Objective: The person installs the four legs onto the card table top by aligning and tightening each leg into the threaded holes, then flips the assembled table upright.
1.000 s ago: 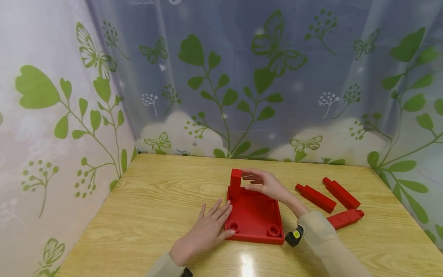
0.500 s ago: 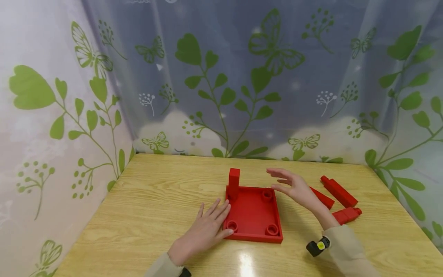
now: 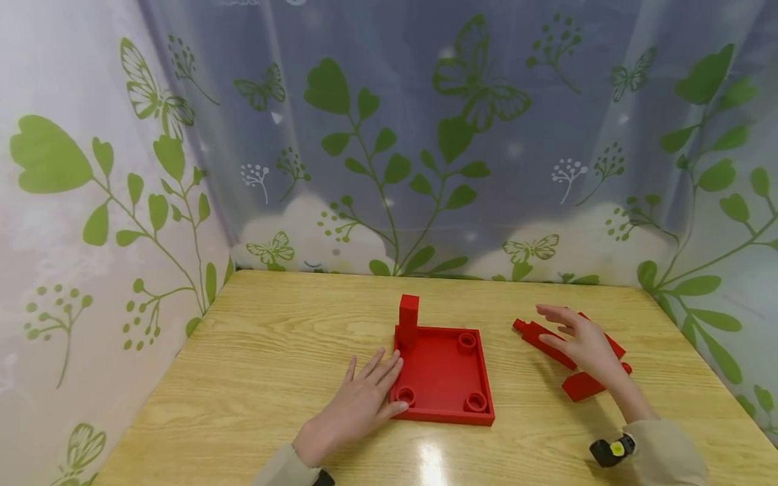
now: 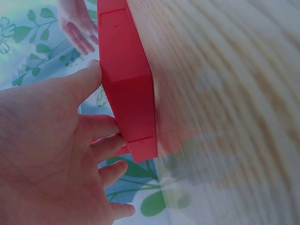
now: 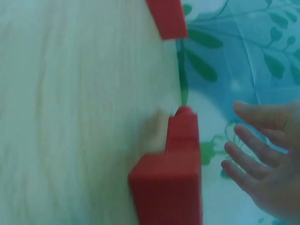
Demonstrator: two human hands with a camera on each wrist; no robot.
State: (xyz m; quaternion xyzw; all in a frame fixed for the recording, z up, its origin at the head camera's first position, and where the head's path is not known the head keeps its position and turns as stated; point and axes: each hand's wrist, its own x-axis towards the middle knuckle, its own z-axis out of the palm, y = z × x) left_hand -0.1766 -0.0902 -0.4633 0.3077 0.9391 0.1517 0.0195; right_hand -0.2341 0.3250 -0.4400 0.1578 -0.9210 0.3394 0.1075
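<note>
A square red plastic base (image 3: 440, 378) with a raised rim and round corner sockets lies on the table. One square red leg (image 3: 408, 320) stands upright in its far left corner. My left hand (image 3: 352, 412) lies against the base's left side, fingers spread; in the left wrist view its thumb and fingertips touch the base's wall (image 4: 133, 108). To the right, my right hand (image 3: 586, 344) hovers over loose red legs, fingers apart and holding nothing. It overlaps the left leg (image 3: 541, 342), the far leg (image 3: 614, 344) and the near leg (image 3: 583, 386), hiding parts of them.
The wooden table (image 3: 292, 324) reaches back to a curtain (image 3: 389, 135) printed with green leaves and butterflies. A similar printed cloth (image 3: 55, 270) hangs along the left side. Light glares off the table's near middle.
My right hand has left the upright leg and moved right, across the base, to above the loose legs. The left hand stays at the base's side.
</note>
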